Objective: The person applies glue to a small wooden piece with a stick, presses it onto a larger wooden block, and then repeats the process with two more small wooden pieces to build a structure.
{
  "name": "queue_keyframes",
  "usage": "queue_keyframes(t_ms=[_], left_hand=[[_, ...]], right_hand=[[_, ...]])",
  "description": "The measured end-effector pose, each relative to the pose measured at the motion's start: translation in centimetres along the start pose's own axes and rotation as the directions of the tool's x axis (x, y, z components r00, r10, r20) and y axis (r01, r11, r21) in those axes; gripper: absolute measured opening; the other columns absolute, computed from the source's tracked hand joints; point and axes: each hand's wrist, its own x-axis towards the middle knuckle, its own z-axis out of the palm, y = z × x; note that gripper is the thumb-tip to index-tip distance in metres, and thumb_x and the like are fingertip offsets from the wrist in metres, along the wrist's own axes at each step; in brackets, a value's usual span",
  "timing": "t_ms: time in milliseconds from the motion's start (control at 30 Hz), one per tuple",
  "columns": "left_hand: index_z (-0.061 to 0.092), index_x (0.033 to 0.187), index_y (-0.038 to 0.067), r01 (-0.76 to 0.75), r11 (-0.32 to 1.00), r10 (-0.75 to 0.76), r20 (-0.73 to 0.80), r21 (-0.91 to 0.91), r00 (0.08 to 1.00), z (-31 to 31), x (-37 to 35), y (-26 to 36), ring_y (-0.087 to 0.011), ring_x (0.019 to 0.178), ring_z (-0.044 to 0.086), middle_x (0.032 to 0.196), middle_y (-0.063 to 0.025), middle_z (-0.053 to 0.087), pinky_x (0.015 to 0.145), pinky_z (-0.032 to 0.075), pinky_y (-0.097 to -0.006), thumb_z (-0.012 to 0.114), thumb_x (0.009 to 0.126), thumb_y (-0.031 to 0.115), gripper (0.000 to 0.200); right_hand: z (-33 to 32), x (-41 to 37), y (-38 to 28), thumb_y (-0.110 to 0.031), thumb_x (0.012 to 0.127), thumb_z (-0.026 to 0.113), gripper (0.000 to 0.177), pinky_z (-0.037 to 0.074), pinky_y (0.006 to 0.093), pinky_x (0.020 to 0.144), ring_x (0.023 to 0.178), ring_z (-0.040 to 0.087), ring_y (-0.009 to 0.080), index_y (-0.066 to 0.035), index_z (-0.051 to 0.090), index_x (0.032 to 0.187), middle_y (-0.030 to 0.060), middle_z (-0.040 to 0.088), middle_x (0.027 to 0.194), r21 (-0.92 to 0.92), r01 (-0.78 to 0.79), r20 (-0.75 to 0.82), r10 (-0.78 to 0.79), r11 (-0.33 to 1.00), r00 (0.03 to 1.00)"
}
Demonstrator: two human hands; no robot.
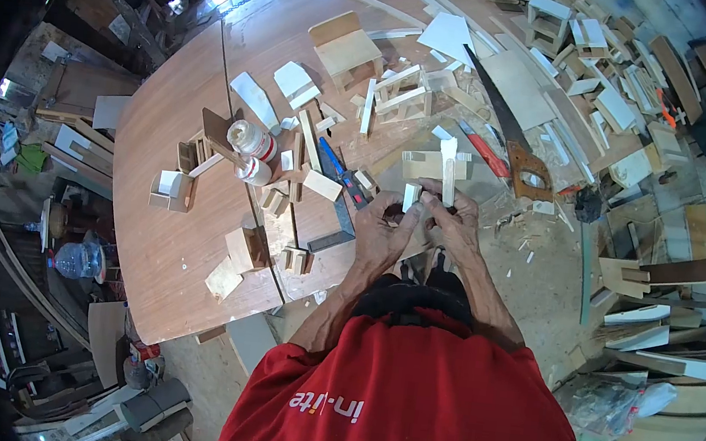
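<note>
Close in front of my body, both hands come together at the table's near edge. My left hand (385,231) is closed, its thumb and fingers pinching a small white-faced wooden block (410,197). My right hand (453,224) is closed around the lower end of a narrow wooden stick (449,175) with a white tip, and its fingertips come close to the block. Behind the stick lies a pale wooden piece (419,165). A blue-and-red hand tool (343,170) is left of my left hand.
A handsaw (513,134) and a red-handled tool (485,153) lie ahead to the right. Two jars (251,141) stand on the wooden table (155,260) at left. A metal square (331,239) sits by the near edge. Small wooden assemblies (402,92) and offcuts are scattered beyond.
</note>
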Motion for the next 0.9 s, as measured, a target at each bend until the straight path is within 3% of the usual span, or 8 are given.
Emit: queue_keyframes(t_ms=[233, 300, 500, 600, 667, 800, 867, 900], left_hand=[[0.059, 0.107, 0.002, -0.022, 0.997, 0.026, 0.053, -0.072, 0.998, 0.2, 0.0, 2.4, -0.0048, 0.059, 0.048, 0.07, 0.0013, 0.054, 0.05, 0.038, -0.0209, 0.07, 0.084, 0.011, 0.027], [0.058, 0.112, 0.002, -0.005, 0.993, 0.016, 0.094, -0.114, 0.995, 0.1, -0.2, 2.5, -0.0048, 0.061, 0.046, 0.07, 0.0021, 0.053, 0.053, 0.036, -0.0202, 0.07, 0.083, 0.01, 0.032], [0.058, 0.117, 0.003, -0.09, 0.984, 0.124, 0.227, -0.154, 0.966, -0.4, 0.0, 1.2, -0.0048, 0.062, 0.043, 0.072, 0.0037, 0.049, 0.054, 0.033, -0.0193, 0.069, 0.083, 0.009, 0.037], [0.059, 0.114, 0.002, -0.131, 0.991, 0.128, 0.232, -0.001, 0.964, -0.5, 0.1, 0.0, -0.0056, 0.065, 0.046, 0.079, 0.0023, 0.053, 0.052, 0.038, -0.0202, 0.07, 0.083, 0.009, 0.034], [0.061, 0.11, 0.0, -0.406, 0.89, 0.388, 0.122, 0.209, 0.913, -0.4, 0.5, -0.2, -0.0071, 0.065, 0.05, 0.083, -0.0002, 0.057, 0.047, 0.045, -0.0216, 0.069, 0.084, 0.007, 0.029], [0.063, 0.104, 0.003, -0.213, 0.977, 0.211, 0.083, 0.024, 0.974, -0.3, 0.7, 0.1, -0.0198, 0.071, 0.058, 0.081, -0.0112, 0.062, 0.064, 0.046, -0.0308, 0.073, 0.077, 0.008, 0.029], [0.062, 0.107, -0.002, -0.146, 0.989, 0.147, 0.066, -0.018, 0.987, -0.2, 0.6, -0.2, -0.01, 0.058, 0.053, 0.077, -0.0038, 0.057, 0.043, 0.048, -0.0229, 0.07, 0.084, 0.007, 0.027], [0.062, 0.107, -0.002, -0.145, 0.989, 0.146, 0.064, -0.017, 0.987, -0.3, 0.6, 0.2, -0.01, 0.058, 0.053, 0.077, -0.0038, 0.057, 0.043, 0.048, -0.0229, 0.07, 0.084, 0.007, 0.027]], right_hand=[[-0.7, 0.1, 0.0, -0.02, 0.088, 0.067, 0.024, 0.042, 0.0219, 0.052, 0.066, 0.052, 0.0053, -0.007, 0.069, 0.108, -0.0008, 0.063, 0.081, 0.029, -0.06, 0.051, 0.059, 0.998, 0.997], [-1.0, 0.3, 0.6, -0.022, 0.086, 0.069, 0.023, 0.041, 0.0225, 0.051, 0.063, 0.05, 0.006, -0.005, 0.069, 0.102, -0.0012, 0.061, 0.076, 0.07, -0.228, 0.047, 0.225, 0.971, 0.973], [-1.5, -0.1, 0.8, -0.019, 0.087, 0.066, 0.021, 0.035, 0.0217, 0.049, 0.057, 0.045, 0.0048, -0.002, 0.066, 0.098, -0.0026, 0.058, 0.074, 0.275, -0.343, 0.057, 0.341, 0.898, 0.938], [-1.3, -0.1, 1.1, -0.02, 0.086, 0.066, 0.021, 0.032, 0.0221, 0.047, 0.053, 0.041, 0.0042, -0.004, 0.066, 0.099, -0.0033, 0.057, 0.072, 0.232, -0.38, 0.033, 0.383, 0.895, 0.923], [-1.3, -0.3, 1.3, -0.022, 0.086, 0.067, 0.02, 0.032, 0.0222, 0.044, 0.052, 0.04, 0.0043, -0.004, 0.065, 0.092, -0.0035, 0.054, 0.069, 0.244, -0.36, 0.041, 0.361, 0.901, 0.932], [-1.1, -0.6, 1.8, -0.026, 0.086, 0.068, 0.022, 0.034, 0.022, 0.042, 0.049, 0.04, 0.0044, -0.004, 0.068, 0.088, -0.0037, 0.051, 0.066, 0.122, -0.279, -0.066, 0.288, 0.953, 0.955], [-1.3, -0.7, 1.3, -0.027, 0.086, 0.067, 0.022, 0.035, 0.0218, 0.043, 0.05, 0.041, 0.0046, -0.005, 0.069, 0.091, -0.0034, 0.052, 0.066, 0.093, -0.244, -0.071, 0.251, 0.965, 0.965], [-1.3, -0.8, 0.9, -0.028, 0.087, 0.067, 0.023, 0.036, 0.0217, 0.044, 0.05, 0.042, 0.0049, -0.006, 0.07, 0.095, -0.0032, 0.053, 0.067, 0.067, -0.21, -0.078, 0.215, 0.975, 0.973]])
